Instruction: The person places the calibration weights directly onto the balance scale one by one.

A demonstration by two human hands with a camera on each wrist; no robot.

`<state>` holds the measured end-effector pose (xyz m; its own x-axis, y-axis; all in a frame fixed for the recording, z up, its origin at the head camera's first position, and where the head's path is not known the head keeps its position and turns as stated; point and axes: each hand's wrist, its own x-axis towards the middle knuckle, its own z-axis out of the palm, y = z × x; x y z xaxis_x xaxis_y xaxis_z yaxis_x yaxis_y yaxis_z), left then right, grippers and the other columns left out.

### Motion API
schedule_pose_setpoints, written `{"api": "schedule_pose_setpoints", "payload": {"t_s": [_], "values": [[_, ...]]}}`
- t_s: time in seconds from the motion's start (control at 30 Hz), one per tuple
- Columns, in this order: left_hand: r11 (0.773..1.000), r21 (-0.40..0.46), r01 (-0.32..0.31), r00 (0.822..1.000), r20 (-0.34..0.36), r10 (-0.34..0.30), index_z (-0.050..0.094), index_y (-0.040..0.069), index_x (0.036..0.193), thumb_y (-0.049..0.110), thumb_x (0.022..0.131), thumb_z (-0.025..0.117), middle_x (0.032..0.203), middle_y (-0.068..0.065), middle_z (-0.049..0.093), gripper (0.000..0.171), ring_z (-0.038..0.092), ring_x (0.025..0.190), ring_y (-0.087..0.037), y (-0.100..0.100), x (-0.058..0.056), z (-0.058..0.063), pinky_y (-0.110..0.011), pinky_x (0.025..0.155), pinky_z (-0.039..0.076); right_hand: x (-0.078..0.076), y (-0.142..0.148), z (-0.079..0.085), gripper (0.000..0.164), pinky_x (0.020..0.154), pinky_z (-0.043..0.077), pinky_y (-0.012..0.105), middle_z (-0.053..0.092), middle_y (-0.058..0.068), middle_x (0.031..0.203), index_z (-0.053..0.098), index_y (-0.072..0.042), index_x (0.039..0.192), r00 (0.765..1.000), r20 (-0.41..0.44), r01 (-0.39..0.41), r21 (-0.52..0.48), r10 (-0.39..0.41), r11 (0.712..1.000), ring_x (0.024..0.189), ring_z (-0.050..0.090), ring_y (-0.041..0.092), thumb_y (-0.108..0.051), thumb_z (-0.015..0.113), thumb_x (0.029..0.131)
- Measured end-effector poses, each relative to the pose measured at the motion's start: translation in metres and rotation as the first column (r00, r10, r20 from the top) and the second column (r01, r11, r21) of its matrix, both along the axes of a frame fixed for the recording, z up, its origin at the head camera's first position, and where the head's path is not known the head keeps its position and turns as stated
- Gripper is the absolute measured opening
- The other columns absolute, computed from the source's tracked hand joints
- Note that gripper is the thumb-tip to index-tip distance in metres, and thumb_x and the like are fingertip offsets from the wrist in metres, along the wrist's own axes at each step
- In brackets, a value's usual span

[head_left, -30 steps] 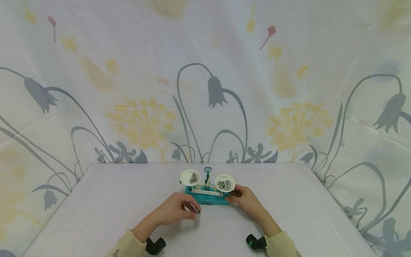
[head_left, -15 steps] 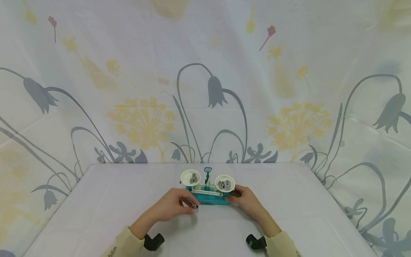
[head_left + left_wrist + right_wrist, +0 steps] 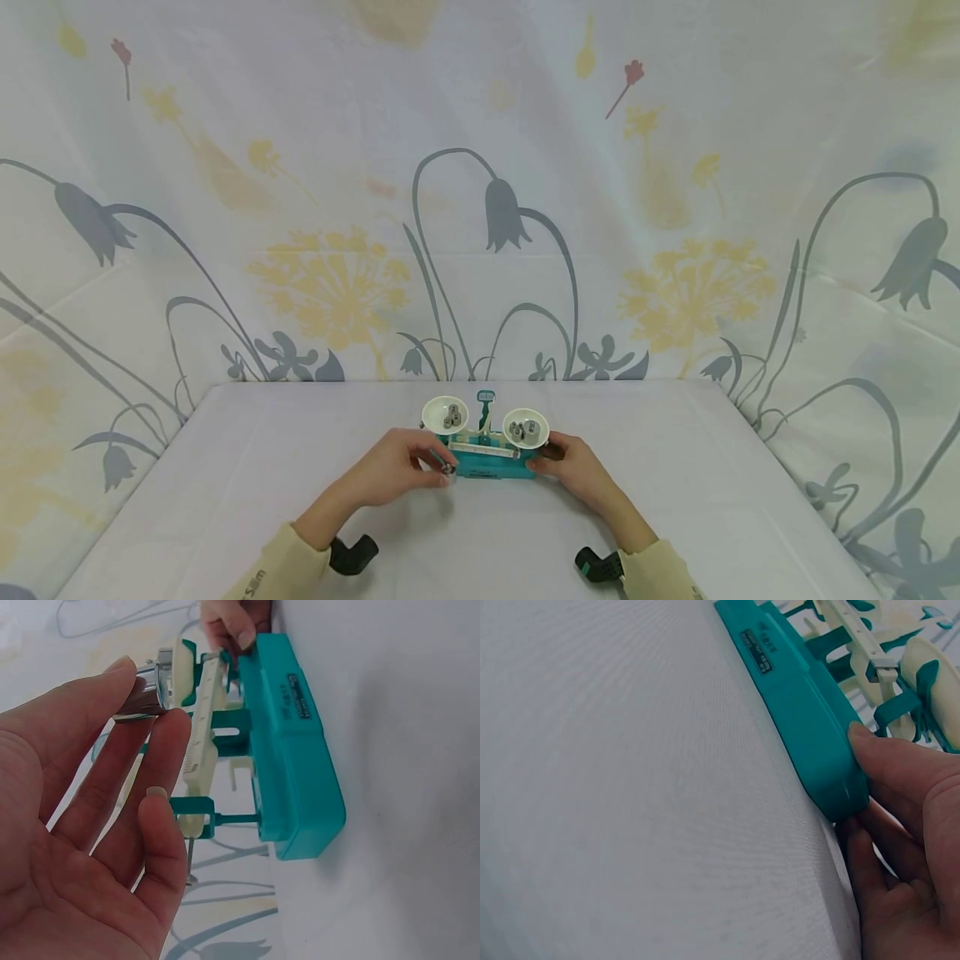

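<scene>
A teal balance scale (image 3: 491, 467) with a cream beam stands on the white cloth. Its left pan (image 3: 433, 417) bears several small metal weights (image 3: 453, 416); more metal weights (image 3: 531, 430) sit in the right pan (image 3: 527, 414), which hangs lower. My left hand (image 3: 397, 467) pinches a shiny cylindrical weight (image 3: 146, 694) between thumb and fingertips, in front of the scale's left end. The ring and little fingers bend loosely in the left wrist view. At the other end my right hand (image 3: 915, 847) grips the base (image 3: 802, 712), thumb on its edge and fingers behind the end.
White cloth covers the table (image 3: 675, 467). Behind it rises a flower-printed curtain (image 3: 480, 208). Black angled pieces (image 3: 354, 555) sit at both wrists, beside the cuffs. The scale's upright pointer (image 3: 486, 400) stands between the pans.
My left hand has moved a little left and away from me, carrying the pinched weight from in front of the scale toward its left end. My right hand and the scale stay put.
</scene>
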<state>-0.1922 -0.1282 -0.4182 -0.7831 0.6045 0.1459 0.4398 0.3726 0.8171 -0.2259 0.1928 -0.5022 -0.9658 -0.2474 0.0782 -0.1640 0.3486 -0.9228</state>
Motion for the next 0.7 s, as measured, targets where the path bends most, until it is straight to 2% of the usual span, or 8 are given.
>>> {"api": "schedule_pose_setpoints", "payload": {"t_s": [0.13,0.27,0.37,0.7], "values": [[1.000,0.004,-0.009,1.000,-0.007,0.009,0.074,0.012,0.103,0.012,0.085,0.079,0.096,0.006,0.071,0.018,0.067,0.088,-0.016,-0.003,-0.001,0.004,-0.030,0.072,0.054,0.000,0.000,0.000,0.057,0.100,0.046,0.048,0.066,0.016,0.125,0.061,0.004,0.130,1.000,-0.005,-0.001,0.012,0.001,1.000,0.118,0.060,0.033,-0.018,0.082,0.082],[1.000,0.009,-0.012,1.000,-0.005,0.012,0.074,0.007,0.104,0.012,0.086,0.079,0.097,0.005,0.071,0.020,0.068,0.090,-0.016,-0.005,-0.001,0.008,-0.030,0.073,0.054,-0.001,0.001,-0.001,0.057,0.099,0.046,0.048,0.066,0.015,0.124,0.061,0.004,0.130,1.000,-0.010,-0.001,0.021,0.001,1.000,0.117,0.061,0.031,-0.019,0.082,0.082],[1.000,0.015,-0.015,1.000,-0.011,0.015,0.074,0.008,0.104,0.012,0.086,0.079,0.097,0.005,0.071,0.019,0.068,0.090,-0.016,-0.007,-0.003,0.009,-0.030,0.073,0.054,0.000,0.002,-0.001,0.058,0.099,0.047,0.048,0.066,0.016,0.124,0.060,0.005,0.130,1.000,-0.010,-0.001,0.019,0.001,1.000,0.117,0.061,0.032,-0.018,0.082,0.082],[0.999,-0.012,-0.042,0.998,-0.042,0.042,0.074,0.009,0.105,0.015,0.086,0.079,0.101,0.005,0.070,0.020,0.068,0.090,-0.014,-0.012,-0.007,0.015,-0.029,0.070,0.054,0.000,0.002,-0.001,0.059,0.100,0.046,0.048,0.065,0.018,0.126,0.059,0.006,0.130,1.000,-0.008,0.000,0.011,0.000,1.000,0.119,0.060,0.034,-0.018,0.081,0.082]]}}
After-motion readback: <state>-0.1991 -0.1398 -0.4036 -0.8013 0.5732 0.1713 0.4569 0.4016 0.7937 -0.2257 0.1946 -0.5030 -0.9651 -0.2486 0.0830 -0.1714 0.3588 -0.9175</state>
